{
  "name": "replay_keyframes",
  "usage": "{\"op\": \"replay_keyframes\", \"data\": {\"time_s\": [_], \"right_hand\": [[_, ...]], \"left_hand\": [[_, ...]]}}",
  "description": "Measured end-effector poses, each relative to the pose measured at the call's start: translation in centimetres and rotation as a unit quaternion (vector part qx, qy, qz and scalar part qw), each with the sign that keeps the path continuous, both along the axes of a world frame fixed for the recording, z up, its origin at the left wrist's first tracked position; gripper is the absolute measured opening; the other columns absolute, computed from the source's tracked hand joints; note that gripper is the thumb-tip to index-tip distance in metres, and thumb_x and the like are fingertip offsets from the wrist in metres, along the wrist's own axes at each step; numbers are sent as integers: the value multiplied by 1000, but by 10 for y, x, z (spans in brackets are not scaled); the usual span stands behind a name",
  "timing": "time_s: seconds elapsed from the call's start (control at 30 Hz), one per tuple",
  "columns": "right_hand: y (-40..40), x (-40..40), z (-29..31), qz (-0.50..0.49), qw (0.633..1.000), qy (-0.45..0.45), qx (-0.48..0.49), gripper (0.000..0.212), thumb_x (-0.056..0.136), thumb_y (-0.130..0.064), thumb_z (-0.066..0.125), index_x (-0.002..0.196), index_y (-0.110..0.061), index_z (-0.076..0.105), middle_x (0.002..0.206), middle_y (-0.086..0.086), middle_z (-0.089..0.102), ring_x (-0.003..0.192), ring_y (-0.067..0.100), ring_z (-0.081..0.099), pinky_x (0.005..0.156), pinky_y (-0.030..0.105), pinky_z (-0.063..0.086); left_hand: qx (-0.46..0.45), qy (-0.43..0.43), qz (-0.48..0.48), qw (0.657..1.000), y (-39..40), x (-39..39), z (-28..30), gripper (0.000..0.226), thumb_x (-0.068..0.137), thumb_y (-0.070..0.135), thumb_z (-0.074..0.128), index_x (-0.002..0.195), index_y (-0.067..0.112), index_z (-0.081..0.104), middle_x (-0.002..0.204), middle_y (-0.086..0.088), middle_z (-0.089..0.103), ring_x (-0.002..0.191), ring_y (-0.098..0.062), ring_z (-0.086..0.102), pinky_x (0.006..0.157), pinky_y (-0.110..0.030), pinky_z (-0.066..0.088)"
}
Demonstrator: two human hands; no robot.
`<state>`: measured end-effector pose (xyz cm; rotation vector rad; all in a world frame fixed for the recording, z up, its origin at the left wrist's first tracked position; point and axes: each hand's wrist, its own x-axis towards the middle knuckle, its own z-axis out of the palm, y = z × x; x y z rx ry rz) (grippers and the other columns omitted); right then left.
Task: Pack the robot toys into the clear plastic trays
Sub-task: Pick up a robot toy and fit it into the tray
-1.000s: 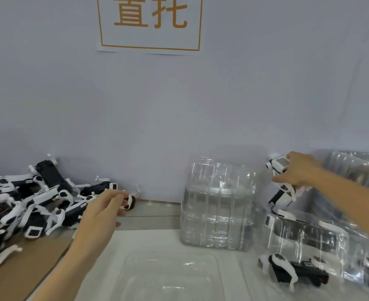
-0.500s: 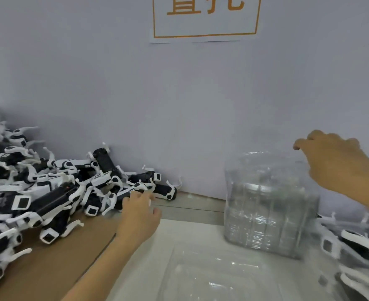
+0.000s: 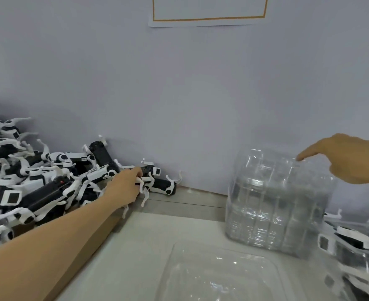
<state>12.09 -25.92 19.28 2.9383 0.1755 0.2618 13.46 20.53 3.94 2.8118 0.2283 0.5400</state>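
A pile of black-and-white robot toys (image 3: 38, 181) lies at the left against the wall. My left hand (image 3: 124, 185) reaches into the pile's right end and grips a robot toy (image 3: 145, 187), whose white legs hang below my fingers. My right hand (image 3: 353, 161) hovers at the right, fingers relaxed, its index fingertip touching the top of a stack of clear plastic trays (image 3: 277, 203). One empty clear tray (image 3: 218, 274) lies flat at the front centre.
Clear trays with robot toys in them (image 3: 353, 240) sit at the right edge, blurred. The toy pile rests on brown cardboard (image 3: 111, 224). A grey wall with a paper sign (image 3: 207, 18) closes off the back.
The view swung left. My left hand reached further into the pile and closed on a toy. My right hand let go of the toy it held and came to the tray stack's top.
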Motion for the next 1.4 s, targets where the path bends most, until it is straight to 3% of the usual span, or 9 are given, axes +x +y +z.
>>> {"op": "replay_keyframes", "data": {"time_s": [0.1, 0.4, 0.53, 0.63, 0.73, 0.83, 1.07, 1.23, 1.4], "right_hand": [[-3, -1, -5, 52, 993, -96, 51, 86, 75, 11, 46, 132, -53, 47, 147, -9, 43, 130, 22, 45, 88, 39, 48], [86, -66, -44, 241, 889, -214, 325, 65, 79, 11, 45, 126, -31, 61, 125, -5, 52, 117, 14, 47, 94, 34, 44], [119, -84, -64, 259, 853, -25, 452, 54, 92, 3, 44, 125, -37, 59, 110, -9, 63, 93, 8, 62, 70, 13, 47], [135, -105, -76, 271, 793, 81, 539, 51, 97, -2, 55, 129, -42, 52, 107, -13, 69, 88, 11, 70, 77, 32, 58], [149, -127, -91, 322, 693, 43, 644, 42, 96, -14, 64, 125, -43, 52, 117, -17, 67, 103, 7, 67, 86, 31, 56], [157, -140, -102, 324, 633, 65, 700, 29, 98, -27, 61, 125, -34, 53, 120, -12, 68, 113, 7, 64, 97, 38, 51], [137, -136, -107, 221, 612, -42, 758, 14, 97, -30, 61, 110, -34, 60, 95, -18, 73, 90, 1, 70, 75, 21, 56], [93, -129, -100, 203, 830, 54, 517, 37, 90, -38, 68, 117, -42, 43, 99, -25, 64, 87, -8, 64, 68, 15, 49], [104, -138, -106, 218, 915, 115, 320, 13, 85, -40, 71, 89, -33, 61, 86, -13, 64, 78, 9, 62, 66, 24, 48]], "left_hand": [[-38, -122, 20, 992, -4, -8, 2, 7, 97, 7, 47, 100, 13, 48, 84, -5, 56, 76, -30, 56, 63, -42, 47], [-290, -338, 22, 895, -57, -50, 81, 28, 101, -2, 32, 96, 16, 52, 81, 1, 58, 70, -13, 53, 54, -19, 42], [-593, -306, -45, 744, -111, -84, 113, 40, 92, -17, 31, 86, 14, 55, 97, -13, 63, 83, -25, 65, 50, -27, 58], [-747, -246, -74, 614, -152, -110, 114, 45, 86, -25, 23, 99, 7, 52, 107, -26, 59, 79, -32, 64, 58, -37, 61], [-824, -180, -68, 532, -181, -135, 96, 44, 91, -22, 25, 117, 4, 48, 102, -27, 59, 77, -33, 64, 59, -37, 58], [-798, -151, -58, 581, -197, -157, 70, 37, 93, -16, 27, 110, 7, 50, 97, -22, 64, 80, -31, 68, 52, -31, 57], [-555, -71, -91, 824, -180, -159, 60, 14, 95, 11, 54, 101, 19, 63, 106, -3, 65, 92, -14, 60, 81, -32, 51], [-332, -67, -109, 934, -142, -148, 27, 17, 94, 18, 55, 102, 28, 66, 108, 13, 65, 104, -5, 59, 84, -23, 42], [-512, 103, -123, 844, -142, -136, -28, 17, 97, 17, 54, 99, 18, 71, 105, 1, 73, 103, -17, 66, 85, -32, 46]]}}
